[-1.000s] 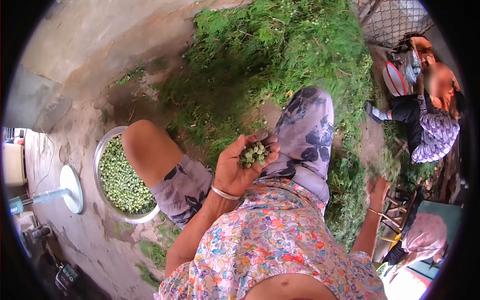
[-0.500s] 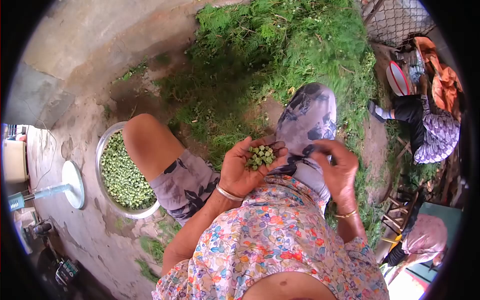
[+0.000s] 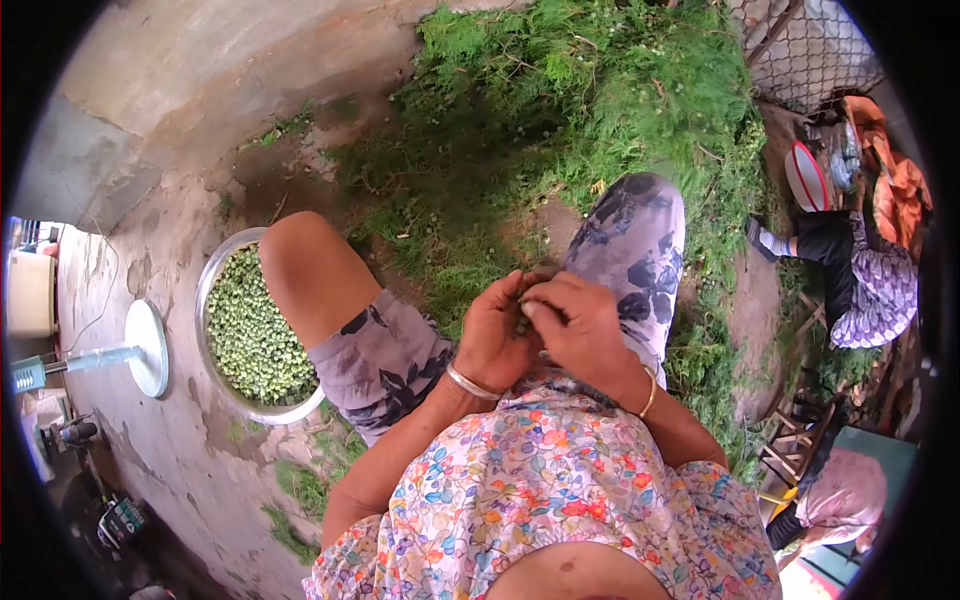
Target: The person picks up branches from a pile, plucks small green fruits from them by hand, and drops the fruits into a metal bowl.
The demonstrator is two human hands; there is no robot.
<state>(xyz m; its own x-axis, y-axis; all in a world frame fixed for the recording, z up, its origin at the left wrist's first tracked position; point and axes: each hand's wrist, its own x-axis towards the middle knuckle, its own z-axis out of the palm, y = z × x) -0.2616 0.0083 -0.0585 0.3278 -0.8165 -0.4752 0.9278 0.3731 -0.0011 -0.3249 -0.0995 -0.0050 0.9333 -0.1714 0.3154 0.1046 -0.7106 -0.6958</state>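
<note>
My left hand, with a silver bangle at the wrist, is cupped in front of my lap. Small green cones lie in its palm, mostly covered now by my right hand. The right hand wears a gold bangle and has its fingertips pinched together over the left palm. Whatever sits between those fingertips is hidden. Beside my left knee stands a round metal basin, filled with similar green cones. Leafy green branches are heaped on the ground beyond my knees.
A pale stand with a round base is left of the basin. At the right edge sit a person in a purple patterned top and, lower, a person in pink. A white, red-rimmed vessel is near a wire mesh fence.
My right hand has moved left from above my right thigh onto my left palm, covering the cones that showed there. The whole view has shifted slightly.
</note>
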